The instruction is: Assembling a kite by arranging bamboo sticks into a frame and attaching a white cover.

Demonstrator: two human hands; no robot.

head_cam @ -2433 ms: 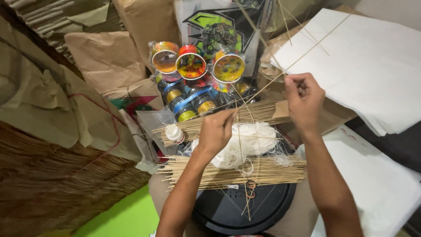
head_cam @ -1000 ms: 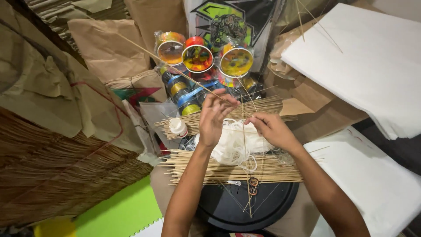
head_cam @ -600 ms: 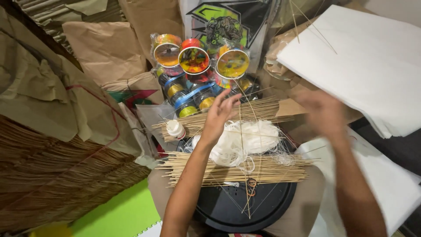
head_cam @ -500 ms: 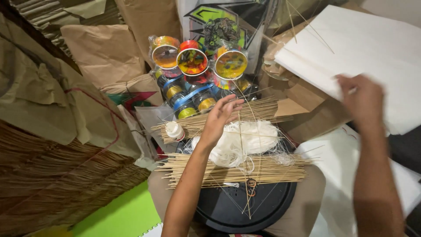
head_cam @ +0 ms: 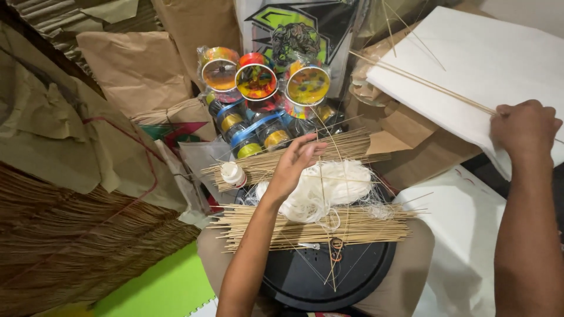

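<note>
From the head camera, the left hand (head_cam: 295, 166) reaches forward over a heap of white string (head_cam: 329, 189), its fingers loosely curled and pinching a thin strand – the grip itself is hard to make out. Just below the string lies a bundle of thin bamboo sticks (head_cam: 311, 226), resting across a round black tray (head_cam: 352, 276). The right hand (head_cam: 524, 125) sits far off at the right, clenched around one long stick (head_cam: 423, 83) that slants over a stack of white paper (head_cam: 487, 58). Beyond the left hand stand colourful thread spools (head_cam: 256, 81).
</note>
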